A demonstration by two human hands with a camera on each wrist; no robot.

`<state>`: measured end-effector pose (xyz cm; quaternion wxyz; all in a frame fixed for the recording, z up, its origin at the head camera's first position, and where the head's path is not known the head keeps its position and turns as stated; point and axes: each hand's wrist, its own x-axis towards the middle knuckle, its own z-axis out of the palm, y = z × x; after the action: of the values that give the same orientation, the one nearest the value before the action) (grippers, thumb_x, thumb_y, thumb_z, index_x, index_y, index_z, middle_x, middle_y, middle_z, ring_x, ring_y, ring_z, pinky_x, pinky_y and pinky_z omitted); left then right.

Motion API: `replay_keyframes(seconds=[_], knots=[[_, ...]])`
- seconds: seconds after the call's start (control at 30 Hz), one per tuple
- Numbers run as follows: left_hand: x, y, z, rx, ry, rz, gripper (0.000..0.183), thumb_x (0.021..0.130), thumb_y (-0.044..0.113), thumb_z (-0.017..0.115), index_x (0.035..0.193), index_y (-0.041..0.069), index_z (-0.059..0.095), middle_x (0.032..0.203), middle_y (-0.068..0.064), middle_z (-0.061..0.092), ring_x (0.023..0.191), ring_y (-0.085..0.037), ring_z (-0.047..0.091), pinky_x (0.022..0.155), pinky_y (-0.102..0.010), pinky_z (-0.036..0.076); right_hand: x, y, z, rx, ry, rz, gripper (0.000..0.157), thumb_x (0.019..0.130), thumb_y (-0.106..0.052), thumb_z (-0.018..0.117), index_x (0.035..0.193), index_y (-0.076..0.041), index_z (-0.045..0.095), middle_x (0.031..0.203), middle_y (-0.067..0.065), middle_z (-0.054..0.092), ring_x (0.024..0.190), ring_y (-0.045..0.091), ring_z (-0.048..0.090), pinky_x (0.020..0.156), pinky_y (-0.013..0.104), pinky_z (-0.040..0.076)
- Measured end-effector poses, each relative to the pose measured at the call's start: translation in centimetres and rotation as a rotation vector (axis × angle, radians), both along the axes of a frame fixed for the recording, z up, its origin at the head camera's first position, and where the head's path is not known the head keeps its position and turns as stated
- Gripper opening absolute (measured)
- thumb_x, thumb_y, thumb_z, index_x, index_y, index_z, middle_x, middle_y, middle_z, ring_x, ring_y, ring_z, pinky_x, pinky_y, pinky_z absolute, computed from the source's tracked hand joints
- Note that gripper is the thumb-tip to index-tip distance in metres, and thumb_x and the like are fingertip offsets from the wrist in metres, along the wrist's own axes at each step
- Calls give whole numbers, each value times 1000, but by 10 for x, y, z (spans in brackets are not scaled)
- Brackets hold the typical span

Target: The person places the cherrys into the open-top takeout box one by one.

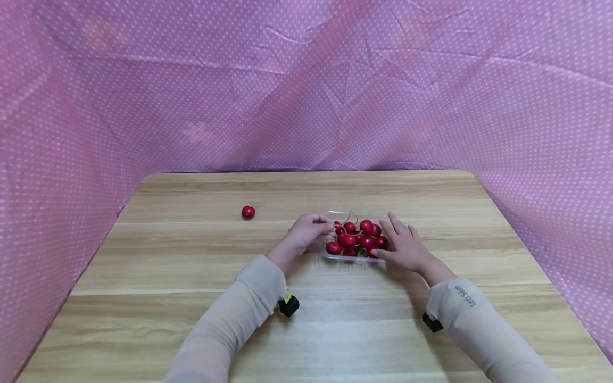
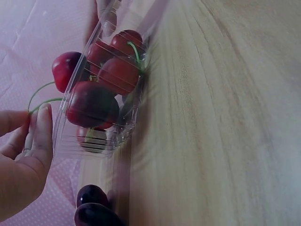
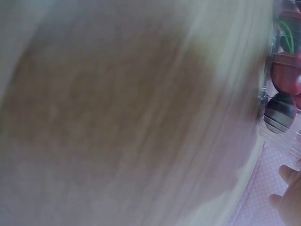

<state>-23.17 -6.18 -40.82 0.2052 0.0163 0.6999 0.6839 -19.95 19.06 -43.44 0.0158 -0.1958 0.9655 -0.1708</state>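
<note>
A clear plastic box (image 1: 354, 259) holds a pile of red cherries (image 1: 366, 227). My left hand (image 1: 308, 231) is at the box's left side, thumb and fingertips pinching two thin green stems (image 2: 41, 89). In the left wrist view these stems lead to a cherry (image 2: 66, 70) above the rim and to another near the wall. At the opposite side, my right hand (image 1: 404, 247) rests with fingers spread along the box's edge, its thumb over the front corner beside the cherries. Only fingertips of that hand show in the right wrist view.
One cherry (image 1: 248, 212) with its stem lies apart on the wooden table (image 1: 191, 255), left of the box. A pink dotted cloth (image 1: 306, 96) hangs behind the table and along both sides.
</note>
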Motion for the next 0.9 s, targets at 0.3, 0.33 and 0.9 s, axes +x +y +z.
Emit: replay_keyframes(seconds=[0.3,0.33,0.9], knots=[[-4,8,4,-59,26,-156,14,82,-1,54,95,-8,55,89,-20,59,86,-32,57,73,-30,49,0,1,1,-7,-31,1,83,78,-55,50,134,0,24,140,22,4,125,37,13,98,54,5],[-4,9,4,-67,25,-169,14,82,-2,54,95,-7,55,88,-18,60,83,-29,58,73,-29,49,0,1,1,-7,-30,1,83,77,-55,50,133,0,25,140,22,4,125,37,13,98,54,6],[-9,22,2,-216,76,-216,10,83,2,54,90,-2,58,81,-9,59,75,-19,58,69,-26,50,1,-1,4,-8,-29,-4,82,77,-54,52,133,2,26,140,23,6,124,38,13,98,55,7]])
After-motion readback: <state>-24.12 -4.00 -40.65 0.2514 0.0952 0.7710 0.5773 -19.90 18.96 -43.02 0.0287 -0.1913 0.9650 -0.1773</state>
